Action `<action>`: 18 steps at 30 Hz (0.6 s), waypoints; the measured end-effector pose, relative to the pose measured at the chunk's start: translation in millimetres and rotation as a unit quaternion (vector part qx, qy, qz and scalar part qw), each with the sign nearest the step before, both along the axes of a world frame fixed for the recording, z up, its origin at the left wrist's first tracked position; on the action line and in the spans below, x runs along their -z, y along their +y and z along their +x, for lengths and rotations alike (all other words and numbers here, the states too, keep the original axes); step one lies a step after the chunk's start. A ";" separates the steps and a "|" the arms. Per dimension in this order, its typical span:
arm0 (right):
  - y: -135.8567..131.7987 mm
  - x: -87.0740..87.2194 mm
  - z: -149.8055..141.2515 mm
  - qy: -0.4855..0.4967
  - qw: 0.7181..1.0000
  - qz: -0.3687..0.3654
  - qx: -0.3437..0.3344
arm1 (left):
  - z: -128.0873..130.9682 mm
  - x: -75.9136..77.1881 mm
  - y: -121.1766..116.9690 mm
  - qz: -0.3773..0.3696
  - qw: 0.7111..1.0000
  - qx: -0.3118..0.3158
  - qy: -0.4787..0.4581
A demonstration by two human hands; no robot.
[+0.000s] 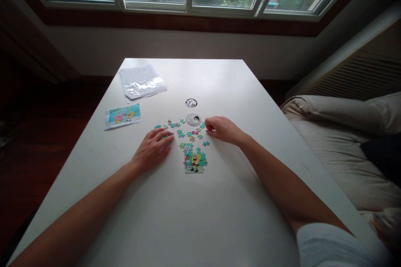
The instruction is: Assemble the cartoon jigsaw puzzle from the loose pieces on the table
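A partly joined jigsaw puzzle (194, 159) with a yellow square cartoon figure and a pale green one lies on the white table between my hands. Several loose jigsaw pieces (181, 133), mostly turquoise with some pink and yellow, are scattered just beyond it. My left hand (154, 145) rests on the table left of them, fingers stretched out, its fingertips beside the nearest pieces. On the right, my right hand (223, 129) is closed with its fingers pinched at the right edge of the loose pieces. Whatever is between those fingertips is hidden.
A small printed picture packet (123, 116) lies on the left of the white table (200, 217). Behind it are papers in a clear plastic sleeve (142, 81). A round grey cap (193, 119) sits near a hole (191, 102) in the tabletop. A beige sofa (338, 142) stands at right.
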State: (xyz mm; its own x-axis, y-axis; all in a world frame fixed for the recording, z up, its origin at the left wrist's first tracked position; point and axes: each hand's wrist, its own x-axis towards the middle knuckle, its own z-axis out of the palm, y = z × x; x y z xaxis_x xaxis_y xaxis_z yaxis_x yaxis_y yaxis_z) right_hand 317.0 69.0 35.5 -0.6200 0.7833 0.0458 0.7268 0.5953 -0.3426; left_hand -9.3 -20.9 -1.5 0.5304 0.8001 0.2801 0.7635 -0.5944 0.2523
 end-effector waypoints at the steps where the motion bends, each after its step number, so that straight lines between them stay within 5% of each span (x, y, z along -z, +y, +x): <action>1: -2.2 -1.7 -1.9 0.017 1.000 -0.013 0.004 | -0.1 0.2 0.0 0.000 1.000 -0.001 0.001; 7: -14.8 -6.1 -18.3 0.190 0.970 -0.149 -0.022 | 0.2 0.8 0.4 0.003 1.000 0.002 0.003; 12: -19.9 5.9 -33.9 0.323 0.881 -0.346 -0.019 | 0.9 -0.7 0.5 0.006 1.000 0.002 0.003; 18: -21.1 12.8 -39.5 0.363 0.842 -0.398 -0.006 | 0.5 0.1 0.5 0.002 1.000 0.003 -0.002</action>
